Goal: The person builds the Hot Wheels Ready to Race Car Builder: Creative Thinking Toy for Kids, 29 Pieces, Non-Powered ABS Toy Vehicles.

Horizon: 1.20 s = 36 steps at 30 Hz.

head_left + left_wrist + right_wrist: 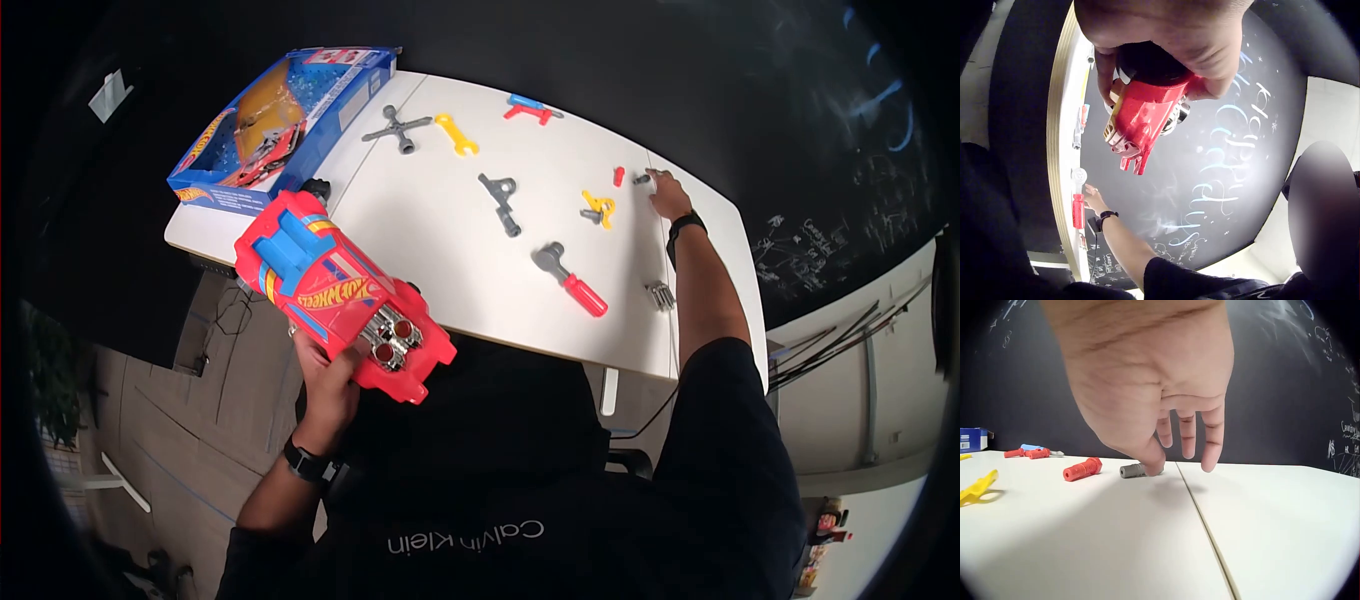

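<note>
My left hand (328,385) grips a red Hot Wheels toy car (345,285) with blue trim and a chrome engine, held off the table's front edge. In the left wrist view, the fingers and thumb of that hand wrap the car (1147,112) around a black wheel (1150,62). At the table's far right, my right hand (672,196) is down at a small grey toy bolt (1132,470). The thumb overlaps one end of the bolt, the index finger is hidden behind it, and the other fingers hang loosely. A red toy bolt (1083,469) lies beside it.
On the white table (400,240) lie a grey cross wrench (398,130), yellow wrench (457,135), blue-and-red toy tool (533,109), grey part (500,205), yellow part (600,210), red-handled ratchet (570,280) and chrome piece (660,295). An open blue box (340,120) stands left.
</note>
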Each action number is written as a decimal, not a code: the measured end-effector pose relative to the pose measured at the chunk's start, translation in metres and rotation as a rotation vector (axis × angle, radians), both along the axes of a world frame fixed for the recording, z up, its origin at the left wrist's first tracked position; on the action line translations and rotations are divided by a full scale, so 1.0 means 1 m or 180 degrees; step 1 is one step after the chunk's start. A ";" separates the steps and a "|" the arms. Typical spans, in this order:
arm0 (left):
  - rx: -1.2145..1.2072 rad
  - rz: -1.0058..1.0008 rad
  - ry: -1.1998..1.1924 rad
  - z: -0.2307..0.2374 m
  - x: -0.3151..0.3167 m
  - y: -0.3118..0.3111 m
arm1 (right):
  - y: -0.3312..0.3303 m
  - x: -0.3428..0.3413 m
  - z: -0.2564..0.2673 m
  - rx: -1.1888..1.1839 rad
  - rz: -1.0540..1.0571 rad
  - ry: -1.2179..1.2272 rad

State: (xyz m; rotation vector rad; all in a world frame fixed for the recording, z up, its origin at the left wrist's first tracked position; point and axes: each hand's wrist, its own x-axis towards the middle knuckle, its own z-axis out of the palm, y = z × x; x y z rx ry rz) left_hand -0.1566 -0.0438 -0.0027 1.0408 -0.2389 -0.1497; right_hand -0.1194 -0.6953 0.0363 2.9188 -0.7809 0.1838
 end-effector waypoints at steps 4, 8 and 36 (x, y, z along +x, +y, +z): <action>0.0038 -0.0049 -0.0019 -0.006 0.003 0.003 | -0.028 0.015 -0.008 0.0019 0.0088 0.0105; 0.0067 -0.0073 0.0090 -0.006 0.001 0.006 | -0.022 0.021 -0.007 -0.0043 -0.0017 0.0201; -0.0135 0.0059 -0.0299 0.017 0.002 -0.007 | 0.419 -0.084 0.105 0.2279 0.3535 -0.0853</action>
